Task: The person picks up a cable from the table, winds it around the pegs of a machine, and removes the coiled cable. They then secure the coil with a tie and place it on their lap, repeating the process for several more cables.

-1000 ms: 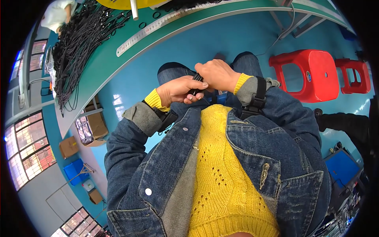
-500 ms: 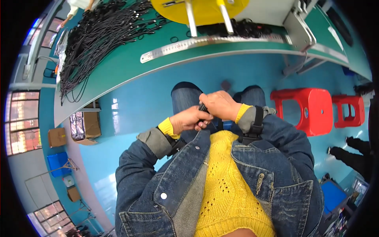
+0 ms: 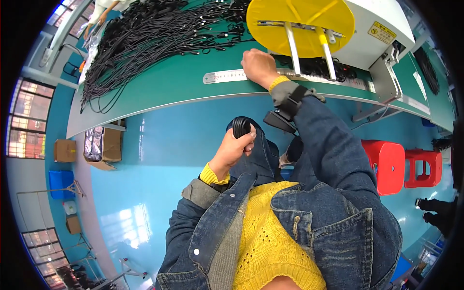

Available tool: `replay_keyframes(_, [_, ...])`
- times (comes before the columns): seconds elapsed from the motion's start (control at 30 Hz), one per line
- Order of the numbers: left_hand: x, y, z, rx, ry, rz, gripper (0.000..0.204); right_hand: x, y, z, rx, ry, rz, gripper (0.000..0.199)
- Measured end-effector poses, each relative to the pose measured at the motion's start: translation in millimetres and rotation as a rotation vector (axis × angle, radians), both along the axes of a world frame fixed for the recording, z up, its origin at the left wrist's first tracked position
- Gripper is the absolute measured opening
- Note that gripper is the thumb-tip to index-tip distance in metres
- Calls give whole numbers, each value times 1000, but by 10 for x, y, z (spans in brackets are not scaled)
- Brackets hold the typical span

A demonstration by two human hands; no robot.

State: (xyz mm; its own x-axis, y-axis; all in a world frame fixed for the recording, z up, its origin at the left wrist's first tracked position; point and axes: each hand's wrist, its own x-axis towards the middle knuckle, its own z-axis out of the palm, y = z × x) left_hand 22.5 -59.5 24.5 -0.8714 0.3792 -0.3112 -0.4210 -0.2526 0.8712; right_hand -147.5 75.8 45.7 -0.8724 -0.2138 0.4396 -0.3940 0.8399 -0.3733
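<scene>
A coiled black cable (image 3: pixel 240 128) is gripped in my left hand (image 3: pixel 232 147), above my lap, with the fingers wrapped round it. My right hand (image 3: pixel 260 66) is stretched out over the green bench top, beside a steel ruler (image 3: pixel 223 77) that lies along the front edge. Its fingers are curled in, and what they hold, if anything, is hidden. Just beyond that hand stands a yellow disc (image 3: pixel 309 44) with pale rods sticking out toward me. Small black loops (image 3: pixel 344 72) lie beneath the disc, behind the ruler.
Many black cables (image 3: pixel 159 53) are heaped on the bench's left (image 3: pixel 145 87). A white machine housing (image 3: pixel 372 29) stands at the right. Red stools (image 3: pixel 386 166) are on the floor to my right, cardboard boxes (image 3: pixel 112 145) below the bench at left. Another person's arm (image 3: pixel 107 12) shows far left.
My hands were together on the black cable over my lap. The right has let go and reached forward to the bench; the left keeps the coil. The view has shifted too.
</scene>
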Motion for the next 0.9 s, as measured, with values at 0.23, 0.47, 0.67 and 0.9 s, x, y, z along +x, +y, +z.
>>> replay_keyframes(0.23, [-101, -10, 198, 76, 57, 224, 8, 1002, 195, 178, -1100, -901, 390, 17])
replay_keyframes(0.47, [-67, 297, 31, -263, 107, -38, 10, 1615, 573, -153, -1193, -905, 350, 18])
replay_keyframes(0.67, [-133, 459, -23, -300, 112, -29, 11, 2220, 843, -132, -1335, -1038, 555, 15])
replay_keyframes(0.9, [45, 664, -19, -410, 221, -318, 9, 2009, 1315, -133, -1241, -1258, 280, 18])
